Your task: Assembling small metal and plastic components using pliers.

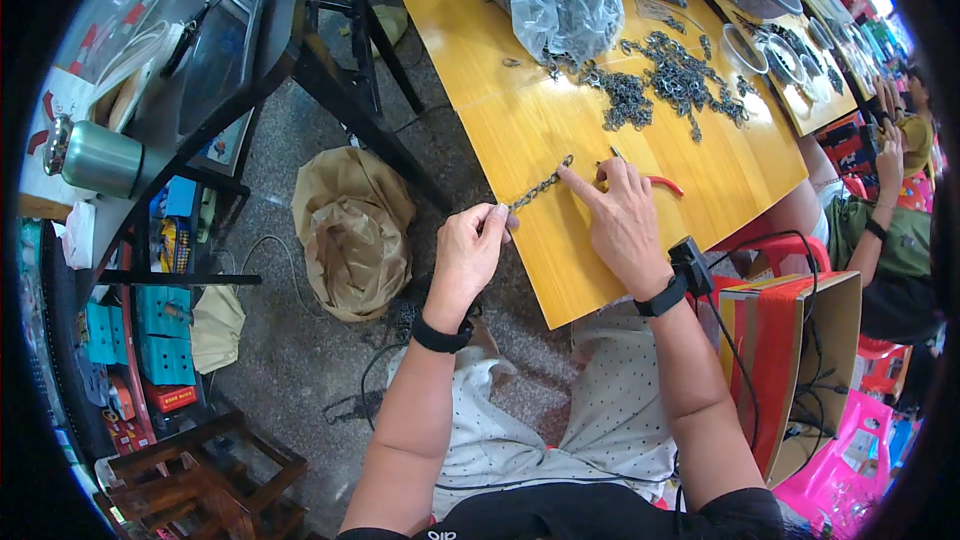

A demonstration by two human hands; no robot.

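Note:
A short dark metal chain (540,188) lies slantwise across the left edge of the yellow table (600,270). My left hand (470,248) pinches its near end between thumb and fingers, just off that edge. My right hand (625,225) is over the table, index finger stretched out to the chain near its far end. The other fingers of this hand are curled round red-handled pliers (668,184); a metal tip shows beyond the knuckles and a handle sticks out to the right. The palm hides the middle of the pliers.
Loose dark links (665,80) are heaped farther back, beside a clear plastic bag (565,5) full of them. A brown sack (352,230) stands on the floor at left. An open cardboard box (790,370) with cables is at right. Another person (880,230) sits beyond it.

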